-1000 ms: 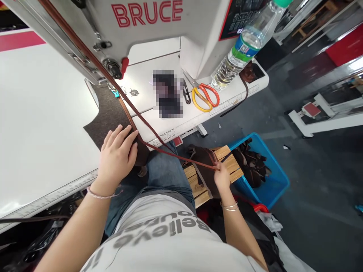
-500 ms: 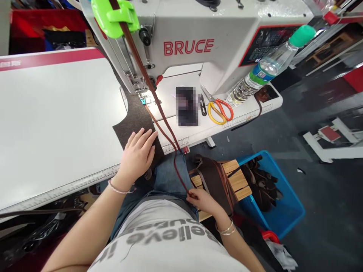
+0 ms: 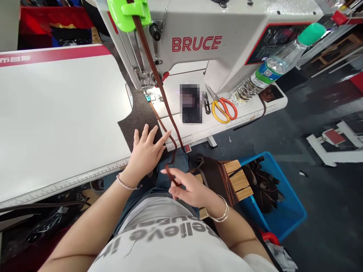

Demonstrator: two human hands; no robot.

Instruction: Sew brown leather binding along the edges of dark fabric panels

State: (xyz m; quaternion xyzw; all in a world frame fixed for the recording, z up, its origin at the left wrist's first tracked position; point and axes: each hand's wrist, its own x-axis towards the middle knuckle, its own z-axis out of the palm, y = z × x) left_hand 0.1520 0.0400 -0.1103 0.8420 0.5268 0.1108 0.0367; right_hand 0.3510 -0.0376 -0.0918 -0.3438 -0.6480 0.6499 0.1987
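Observation:
My left hand [image 3: 146, 153] lies with fingers spread on a dark brown piece of material [image 3: 140, 117], pressing it on the machine table. Its index finger reaches toward a thin brown binding strip [image 3: 160, 121] beside the piece. The strip runs from the blue guide [image 3: 148, 98] under the needle area over the table edge to my lap. My right hand [image 3: 188, 185] has the strip's slack part between its thumb and fingers, just above my jeans. A longer stretch of brown strip [image 3: 154, 70] hangs from the green holder [image 3: 133, 15] on the sewing machine [image 3: 232, 41].
Orange-and-yellow-handled scissors [image 3: 224, 110], black thread snips [image 3: 207, 104] and a water bottle [image 3: 263, 77] are right of the needle. A wooden stool [image 3: 241, 181] with dark pieces stands by a blue bin [image 3: 295, 211] of dark scraps. The white table [image 3: 56, 113] extends left.
My right hand has risen and moved left toward my left hand, carrying the strip, which now bends sharply. My left hand's fingers have spread wider on the material. The view has shifted slightly.

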